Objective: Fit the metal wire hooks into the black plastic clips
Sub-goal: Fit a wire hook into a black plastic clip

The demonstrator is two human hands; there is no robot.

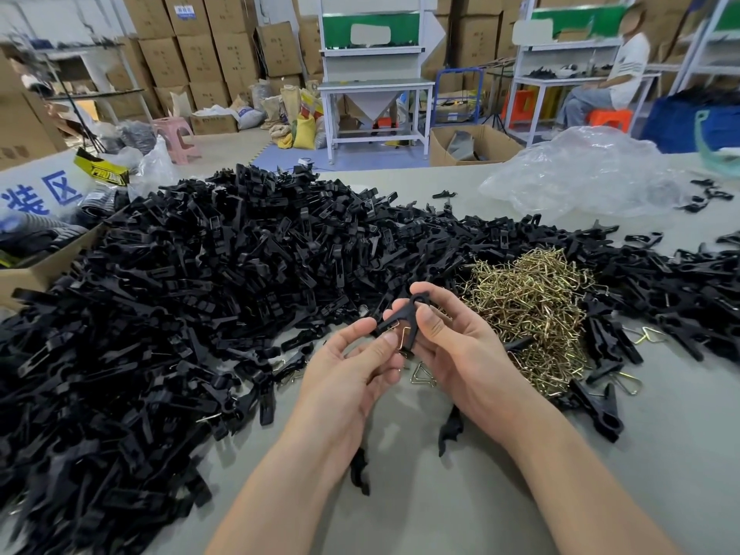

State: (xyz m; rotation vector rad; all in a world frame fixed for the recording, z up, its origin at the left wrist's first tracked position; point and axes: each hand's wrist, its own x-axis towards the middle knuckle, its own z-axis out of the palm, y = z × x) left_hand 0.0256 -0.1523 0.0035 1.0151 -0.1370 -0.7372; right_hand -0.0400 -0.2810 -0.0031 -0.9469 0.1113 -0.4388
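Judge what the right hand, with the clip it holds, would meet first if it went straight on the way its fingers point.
Probably the big heap of black plastic clips beyond the right hand; the left hand sits just beside that line, and depth is unclear.

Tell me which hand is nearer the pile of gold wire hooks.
Right. The right hand is just beside the pile of gold wire hooks, at its left edge; the left hand is farther left, across the black clip both hands pinch.
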